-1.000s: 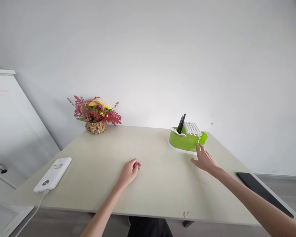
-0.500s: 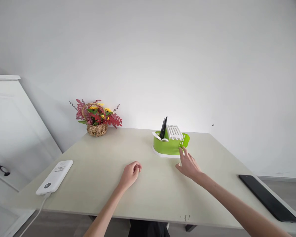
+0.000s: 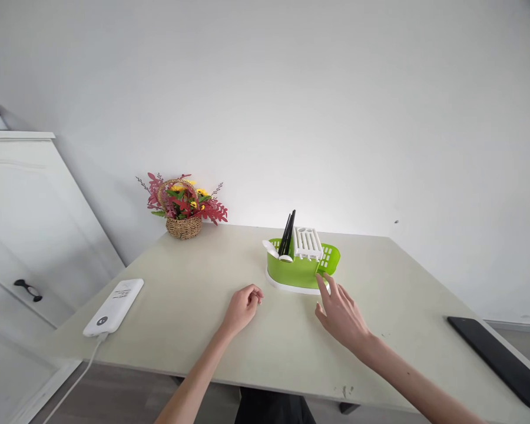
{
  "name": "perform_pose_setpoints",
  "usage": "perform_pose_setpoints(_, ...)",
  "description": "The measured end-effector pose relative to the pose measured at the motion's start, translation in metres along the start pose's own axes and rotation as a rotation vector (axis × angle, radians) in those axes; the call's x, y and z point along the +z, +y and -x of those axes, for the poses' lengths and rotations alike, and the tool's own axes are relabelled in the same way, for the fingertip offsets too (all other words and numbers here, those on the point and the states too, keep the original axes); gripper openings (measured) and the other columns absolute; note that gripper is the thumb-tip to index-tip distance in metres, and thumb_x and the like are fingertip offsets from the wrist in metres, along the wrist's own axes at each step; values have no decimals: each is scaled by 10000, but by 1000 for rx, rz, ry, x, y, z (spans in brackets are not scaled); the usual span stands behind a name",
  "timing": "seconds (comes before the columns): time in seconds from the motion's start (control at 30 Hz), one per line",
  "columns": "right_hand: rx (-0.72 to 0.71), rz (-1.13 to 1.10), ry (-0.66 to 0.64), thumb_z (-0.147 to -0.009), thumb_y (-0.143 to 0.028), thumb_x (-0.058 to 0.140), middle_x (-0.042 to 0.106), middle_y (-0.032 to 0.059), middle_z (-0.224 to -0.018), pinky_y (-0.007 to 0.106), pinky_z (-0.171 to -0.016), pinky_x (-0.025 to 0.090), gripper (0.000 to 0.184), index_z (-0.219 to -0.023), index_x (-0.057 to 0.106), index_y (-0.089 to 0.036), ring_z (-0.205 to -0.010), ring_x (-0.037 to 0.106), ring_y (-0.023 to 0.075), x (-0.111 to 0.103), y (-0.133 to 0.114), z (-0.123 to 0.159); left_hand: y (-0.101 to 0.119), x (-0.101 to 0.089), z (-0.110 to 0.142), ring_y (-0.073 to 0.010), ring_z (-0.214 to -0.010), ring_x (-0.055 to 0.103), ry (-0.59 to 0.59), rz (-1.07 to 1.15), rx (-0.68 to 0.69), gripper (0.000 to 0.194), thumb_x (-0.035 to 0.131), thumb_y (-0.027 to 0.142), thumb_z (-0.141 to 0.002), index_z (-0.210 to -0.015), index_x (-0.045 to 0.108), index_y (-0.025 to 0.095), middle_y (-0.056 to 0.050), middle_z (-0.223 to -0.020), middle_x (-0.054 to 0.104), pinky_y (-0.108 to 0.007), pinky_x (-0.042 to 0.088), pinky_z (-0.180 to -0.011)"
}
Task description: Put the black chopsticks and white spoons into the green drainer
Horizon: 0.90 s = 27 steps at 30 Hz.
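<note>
A green cutlery holder point(image 3: 291, 273) with a white base stands upright near the middle of the table. Black chopsticks point(image 3: 287, 232) and white spoons point(image 3: 271, 248) rise from its left compartment, and a slotted white rack point(image 3: 308, 243) tops the centre. My right hand point(image 3: 342, 311) is at its front right corner, fingers spread and thumb apart; the fingertips overlap the holder's edge, and I cannot tell whether they press on it. Resting on the table in front of the holder, my left hand point(image 3: 242, 307) has its fingers curled in, with nothing visible in them.
A wicker basket point(image 3: 184, 228) of artificial flowers stands at the back left against the wall. On the left lies a white power bank point(image 3: 115, 307) with a cable. A black phone-like slab point(image 3: 499, 359) lies by the right edge. A white cabinet point(image 3: 22, 206) borders the table's left.
The holder has shifted left and nearer to me and turned slightly, with my right hand at its corner. My left hand stays curled. The camera view has turned a little left.
</note>
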State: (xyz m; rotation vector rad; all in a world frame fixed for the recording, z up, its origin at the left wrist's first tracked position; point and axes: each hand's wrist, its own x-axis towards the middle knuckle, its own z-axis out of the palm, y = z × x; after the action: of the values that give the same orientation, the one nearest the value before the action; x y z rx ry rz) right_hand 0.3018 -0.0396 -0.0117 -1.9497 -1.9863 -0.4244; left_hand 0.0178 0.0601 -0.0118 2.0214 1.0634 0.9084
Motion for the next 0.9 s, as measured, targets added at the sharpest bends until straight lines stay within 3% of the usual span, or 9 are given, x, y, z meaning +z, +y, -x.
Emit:
perform_pose_setpoints(0.17,-47,-47,40,-937,-183,448,426,210,-1564,480,-1025,558,716,-1618,231,-152,-1384,525,366,0,5,6,-1,0,1,-128,-565,514,1,-5,7,232,421,171,-902,-866,648,204,2,-764,694,-240,379,-567)
perform_pose_setpoints(0.43,-7,-125,10,-932,-242,460,382,189,-1601,458,-920,601,795,-1657,135,-211,-1317,590,350,1,6,4,-1,0,0,-140,-588,542,4,-8,-1,227,432,172,-895,-868,655,207,-4,-771,705,-249,396,-591)
perform_pose_setpoints(0.63,-12,-130,-26,-920,-249,489,360,193,-1622,452,-936,598,796,-1645,165,-191,-1324,587,352,-3,10,6,-2,1,-1,-135,-572,528,2,-4,-7,229,434,188,-903,-864,658,210,-4,-780,710,-248,389,-577)
perform_pose_setpoints(0.9,-44,-113,5,-913,-221,499,331,193,-1641,447,-983,581,910,-1677,4,-215,-1360,563,345,-6,4,18,2,-1,0,-128,-548,512,12,0,11,222,438,179,-886,-843,654,206,-2,-749,701,-245,375,-556)
